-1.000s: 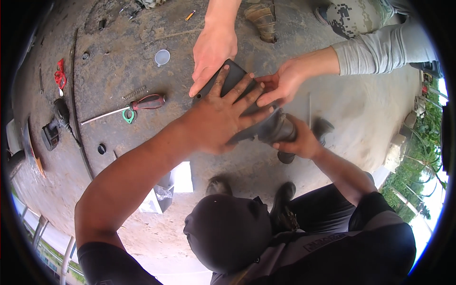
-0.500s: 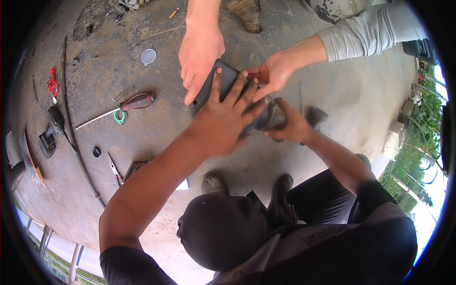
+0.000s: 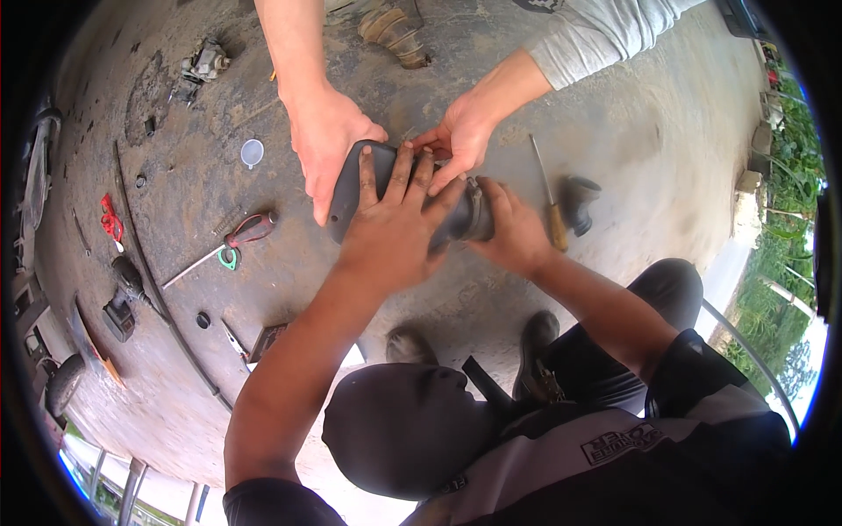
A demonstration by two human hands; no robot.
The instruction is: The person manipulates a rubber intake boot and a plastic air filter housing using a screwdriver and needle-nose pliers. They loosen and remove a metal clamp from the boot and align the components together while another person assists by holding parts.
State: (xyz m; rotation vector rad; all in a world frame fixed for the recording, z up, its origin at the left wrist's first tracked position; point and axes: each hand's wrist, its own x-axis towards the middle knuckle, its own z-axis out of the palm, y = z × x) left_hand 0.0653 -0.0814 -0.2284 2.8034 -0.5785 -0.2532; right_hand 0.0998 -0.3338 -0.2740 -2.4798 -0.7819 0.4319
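Observation:
My left hand (image 3: 386,228) spreads its fingers over a black plastic air box (image 3: 347,188) and grips it from above. My right hand (image 3: 513,228) is wrapped around the short black rubber hose (image 3: 481,224) at the box's right end, near a clamp. Across from me, a co-worker's bare hand (image 3: 324,131) grasps the box's left side. That person's other hand (image 3: 460,136), below a grey sleeve (image 3: 588,48), pinches the far side near the hose joint. All these hands partly cover the joint, and the underside of the box is hidden.
On the concrete lie a red-handled screwdriver (image 3: 250,228), a yellow-handled screwdriver (image 3: 556,223), a black hose elbow (image 3: 579,202), pliers (image 3: 234,342), a small pale round cap (image 3: 252,153), a ribbed brown hose (image 3: 395,37) and a metal part (image 3: 208,61). A long dark rod (image 3: 167,307) lies leftward.
The view has turned, so the air box and all hands sit farther left and lower in the picture. The yellow-handled screwdriver shows more fully. The grips look the same.

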